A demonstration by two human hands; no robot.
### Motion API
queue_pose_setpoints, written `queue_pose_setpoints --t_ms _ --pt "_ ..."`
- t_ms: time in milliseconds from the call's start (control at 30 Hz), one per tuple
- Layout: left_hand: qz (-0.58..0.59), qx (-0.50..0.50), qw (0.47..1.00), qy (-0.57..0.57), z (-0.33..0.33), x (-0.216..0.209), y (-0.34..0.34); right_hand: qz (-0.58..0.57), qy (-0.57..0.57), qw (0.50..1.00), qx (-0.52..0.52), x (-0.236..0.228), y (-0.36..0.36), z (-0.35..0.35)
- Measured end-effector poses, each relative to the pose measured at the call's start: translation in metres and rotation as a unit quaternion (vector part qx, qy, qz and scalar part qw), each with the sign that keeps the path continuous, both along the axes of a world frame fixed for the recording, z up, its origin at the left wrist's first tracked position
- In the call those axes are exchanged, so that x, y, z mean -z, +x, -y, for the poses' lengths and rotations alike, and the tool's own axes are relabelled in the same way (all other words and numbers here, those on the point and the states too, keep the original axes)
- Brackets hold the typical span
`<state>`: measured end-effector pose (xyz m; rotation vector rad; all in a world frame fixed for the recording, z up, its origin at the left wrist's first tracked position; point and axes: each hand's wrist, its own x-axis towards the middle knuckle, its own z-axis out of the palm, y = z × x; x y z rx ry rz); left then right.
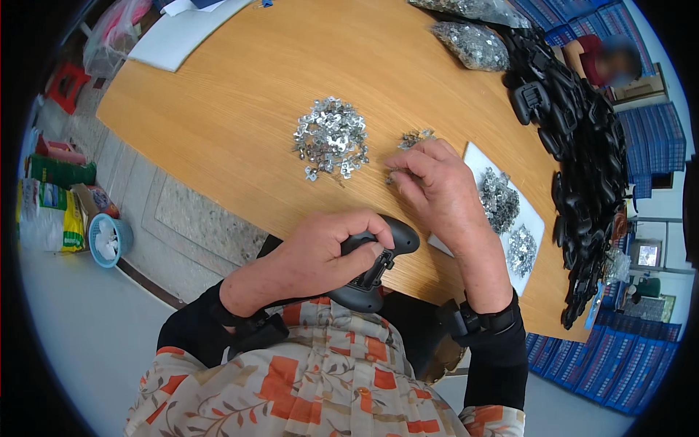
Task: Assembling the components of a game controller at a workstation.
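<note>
My left hand (335,251) is closed round a black game controller (362,298) at the table's near edge, with its open compartment turned up and the thumb and forefinger at that opening. Just above the wood, my right hand (437,182) has thumb and forefinger drawn together, with a small metal piece (391,178) showing at the tips. Beyond its knuckles lies a small cluster of metal pieces (416,137). A bigger heap of shiny metal clips (331,138) sits on the table to the left of this hand.
On the right, a white board (535,226) carries two piles of small metal parts. Past it, black controllers (575,146) are heaped along the table's edge. Clear bags of metal parts (472,45) lie at the far right. A person (593,62) is beyond, near blue stacks.
</note>
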<state>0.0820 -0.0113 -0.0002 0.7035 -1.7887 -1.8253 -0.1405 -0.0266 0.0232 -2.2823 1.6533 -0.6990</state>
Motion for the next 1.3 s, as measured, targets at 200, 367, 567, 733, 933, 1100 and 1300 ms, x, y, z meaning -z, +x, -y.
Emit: queue_pose_setpoints --t_ms 200,367,567,733,933,1100,1300 --pt "0.024 0.026 0.999 0.035 0.003 -0.005 0.0 -0.061 -0.021 0.998 -0.014 0.008 0.016 0.016" --pt "0.031 0.014 0.998 0.044 0.003 -0.009 0.002 -0.077 -0.013 0.997 0.014 0.009 0.016 0.02" --pt "-0.057 -0.046 0.993 0.09 0.0 0.011 -0.004 0.122 0.079 0.987 0.068 -0.014 0.0 -0.002" --pt "-0.07 -0.094 0.986 0.116 -0.001 0.019 -0.01 0.153 0.134 0.975 0.092 -0.034 -0.011 -0.037" --pt "-0.01 -0.102 0.993 0.056 -0.001 0.017 -0.009 0.065 0.096 0.993 0.033 -0.027 -0.001 -0.062" --pt "0.017 -0.092 0.993 0.067 0.0 0.011 -0.009 0.003 0.05 0.999 0.009 -0.02 0.006 -0.063" --pt "0.035 -0.092 0.995 0.034 0.001 0.017 -0.01 -0.02 0.02 1.0 -0.003 -0.014 0.012 -0.061"
